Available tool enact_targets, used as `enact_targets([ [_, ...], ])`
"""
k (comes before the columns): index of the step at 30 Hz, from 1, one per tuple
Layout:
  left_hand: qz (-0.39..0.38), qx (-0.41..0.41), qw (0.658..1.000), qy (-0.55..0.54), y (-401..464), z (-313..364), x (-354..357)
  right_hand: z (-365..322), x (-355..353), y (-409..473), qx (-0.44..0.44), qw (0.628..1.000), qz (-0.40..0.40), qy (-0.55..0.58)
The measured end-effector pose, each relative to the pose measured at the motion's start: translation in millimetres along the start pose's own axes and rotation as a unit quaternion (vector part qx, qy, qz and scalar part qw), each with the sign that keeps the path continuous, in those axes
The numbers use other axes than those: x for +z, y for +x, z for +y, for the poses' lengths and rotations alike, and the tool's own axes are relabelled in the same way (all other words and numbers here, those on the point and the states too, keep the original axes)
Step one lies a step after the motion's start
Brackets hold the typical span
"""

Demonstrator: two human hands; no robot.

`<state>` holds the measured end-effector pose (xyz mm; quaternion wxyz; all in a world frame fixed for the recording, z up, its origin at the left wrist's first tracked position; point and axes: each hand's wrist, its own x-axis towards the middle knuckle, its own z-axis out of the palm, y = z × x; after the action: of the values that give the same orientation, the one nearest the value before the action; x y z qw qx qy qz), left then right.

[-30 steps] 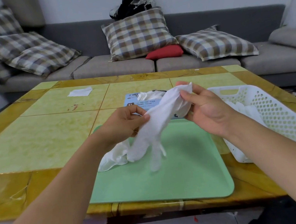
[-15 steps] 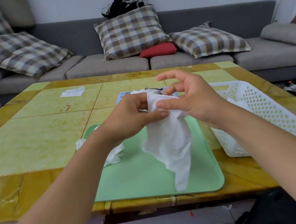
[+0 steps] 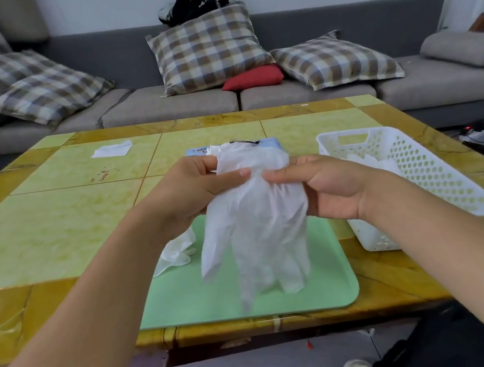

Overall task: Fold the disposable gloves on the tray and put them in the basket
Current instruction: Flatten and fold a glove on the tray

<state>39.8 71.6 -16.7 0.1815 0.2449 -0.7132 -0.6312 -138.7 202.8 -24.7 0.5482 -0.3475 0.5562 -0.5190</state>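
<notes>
White glove (image 3: pixel 255 213) hangs above green tray (image 3: pixel 190 302); white basket (image 3: pixel 443 183) beside

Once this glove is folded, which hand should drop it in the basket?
Right hand, probably: it already pinches the glove and is nearer the basket on the right.

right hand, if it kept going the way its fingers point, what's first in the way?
The right hand points leftward, and its fingers already pinch the held glove. Straight on, it would likely meet the left hand, gripping the same glove just beyond; depth is unclear.
</notes>
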Motion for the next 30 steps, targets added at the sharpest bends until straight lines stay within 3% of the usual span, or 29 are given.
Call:
enact_targets([
  [4,0.001,-0.111,0.99,0.092,16.7,-16.9,-2.8,15.8,-6.3,22.1,0.085,0.993,0.059,-0.053],
  [6,0.037,-0.103,0.989,0.1,24.9,-20.5,1.0,17.2,-4.4,31.8,0.058,0.989,0.116,-0.071],
  [8,0.112,-0.002,0.989,0.095,32.7,-14.2,4.7,9.2,-4.8,37.1,-0.077,0.977,0.178,-0.09],
  [11,0.176,0.206,0.961,0.058,31.2,17.4,6.6,-20.5,-0.3,24.7,-0.348,0.905,0.217,-0.114],
  [12,0.174,0.261,0.947,0.065,28.4,26.0,6.1,-28.8,1.1,17.9,-0.407,0.882,0.207,-0.119],
  [14,0.167,0.314,0.928,0.106,20.1,29.9,6.4,-31.6,0.6,9.7,-0.44,0.867,0.188,-0.135],
  [18,0.112,0.242,0.937,0.226,14.7,-7.3,3.7,2.6,-9.7,14.3,-0.324,0.899,0.164,-0.246],
  [21,-0.006,0.153,0.925,0.347,17.7,-43.6,-2.6,29.7,-18.6,15.9,-0.2,0.904,0.061,-0.373],
  [25,-0.18,0.053,0.874,0.449,12.4,-66.3,-2.6,47.9,-12.6,9.2,-0.037,0.825,-0.093,-0.556],
  [30,-0.265,0.032,0.846,0.461,5.5,-55.7,0.1,41.0,-4.8,-1.6,0.005,0.804,-0.138,-0.578],
])
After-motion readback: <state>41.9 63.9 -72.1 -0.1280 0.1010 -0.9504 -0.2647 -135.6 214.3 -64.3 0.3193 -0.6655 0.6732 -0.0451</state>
